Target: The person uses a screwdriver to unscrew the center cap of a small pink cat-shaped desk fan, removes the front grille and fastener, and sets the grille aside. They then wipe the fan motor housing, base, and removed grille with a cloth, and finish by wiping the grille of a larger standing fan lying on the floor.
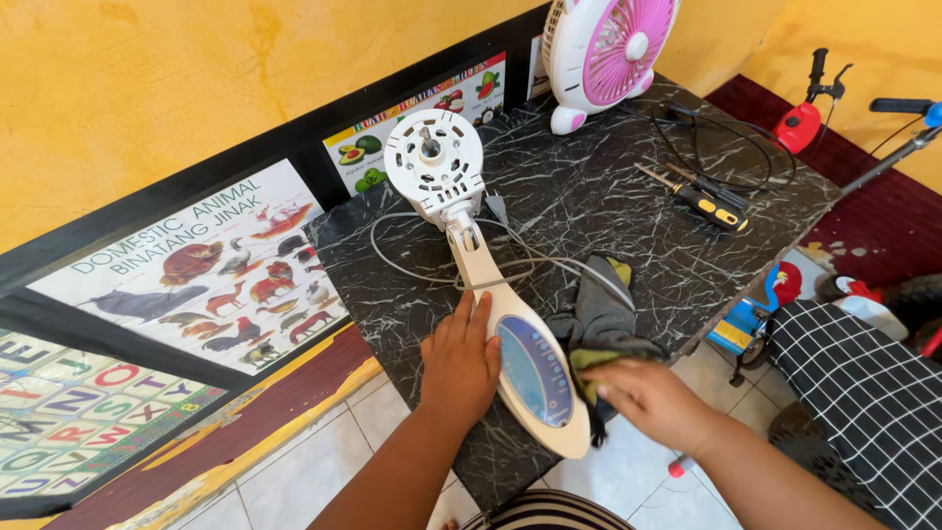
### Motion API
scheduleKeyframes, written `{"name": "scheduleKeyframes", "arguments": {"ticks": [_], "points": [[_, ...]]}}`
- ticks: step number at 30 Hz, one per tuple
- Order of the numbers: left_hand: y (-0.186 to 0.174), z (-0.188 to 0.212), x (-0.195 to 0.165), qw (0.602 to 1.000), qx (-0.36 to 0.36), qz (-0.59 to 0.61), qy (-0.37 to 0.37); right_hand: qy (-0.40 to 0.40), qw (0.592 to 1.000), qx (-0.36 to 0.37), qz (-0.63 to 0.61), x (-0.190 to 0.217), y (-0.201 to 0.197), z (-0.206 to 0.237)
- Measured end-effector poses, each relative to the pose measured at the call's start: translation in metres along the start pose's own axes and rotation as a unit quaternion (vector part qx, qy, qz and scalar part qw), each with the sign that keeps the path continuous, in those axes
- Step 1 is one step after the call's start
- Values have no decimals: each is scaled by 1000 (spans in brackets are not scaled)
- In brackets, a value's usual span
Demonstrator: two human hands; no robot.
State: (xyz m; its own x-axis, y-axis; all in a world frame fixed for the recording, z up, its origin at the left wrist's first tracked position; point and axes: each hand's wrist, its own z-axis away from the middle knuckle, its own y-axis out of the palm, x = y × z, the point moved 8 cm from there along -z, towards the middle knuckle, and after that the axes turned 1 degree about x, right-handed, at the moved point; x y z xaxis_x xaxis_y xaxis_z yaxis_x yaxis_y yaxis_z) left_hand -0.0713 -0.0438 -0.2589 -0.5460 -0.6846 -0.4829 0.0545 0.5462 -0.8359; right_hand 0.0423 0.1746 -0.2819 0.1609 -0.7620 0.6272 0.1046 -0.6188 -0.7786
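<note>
Left hand (pixel 459 365) flat, fingers extended, right hand (pixel 650 397) curled, forearms converging

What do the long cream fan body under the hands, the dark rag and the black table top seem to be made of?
The long cream fan body looks like smooth moulded plastic with a soft sheen. The dark grey rag under the right hand is limp, creased cloth. The black white-veined table top looks like marble, possibly a printed laminate; it gleams.

Glossy cream plastic is seen on the fan body (pixel 491 285), soft matt cloth on the rag (pixel 599 319), polished black marble-look finish on the table (pixel 608 196).
</note>
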Motion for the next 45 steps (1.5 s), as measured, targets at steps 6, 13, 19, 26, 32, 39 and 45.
{"name": "scheduleKeyframes", "arguments": {"ticks": [6, 13, 19, 26, 32, 39, 45], "points": [[4, -9, -5, 1000, -5, -2, -6, 68, 962, -226, -138, -24, -51, -39], [-5, -5, -4, 999, 32, 20, 12, -19, 835, -348, -426, 35, -112, -62], [-12, -10, 3, 996, 72, 53, -4, -89, 712, -488, -497, 60, -194, -49], [-16, -11, 3, 995, 83, 56, -4, 37, 778, -549, -303, 34, -219, -47], [-27, -7, -6, 995, 26, 75, 58, 296, 946, -116, 65, 11, -107, -72], [-44, -8, -29, 985, -15, 94, 142, 151, 929, -328, 82, 38, -102, -35], [-47, -7, -43, 968, -64, 125, 209, 161, 940, -285, 99, 79, -43, -11]]}}
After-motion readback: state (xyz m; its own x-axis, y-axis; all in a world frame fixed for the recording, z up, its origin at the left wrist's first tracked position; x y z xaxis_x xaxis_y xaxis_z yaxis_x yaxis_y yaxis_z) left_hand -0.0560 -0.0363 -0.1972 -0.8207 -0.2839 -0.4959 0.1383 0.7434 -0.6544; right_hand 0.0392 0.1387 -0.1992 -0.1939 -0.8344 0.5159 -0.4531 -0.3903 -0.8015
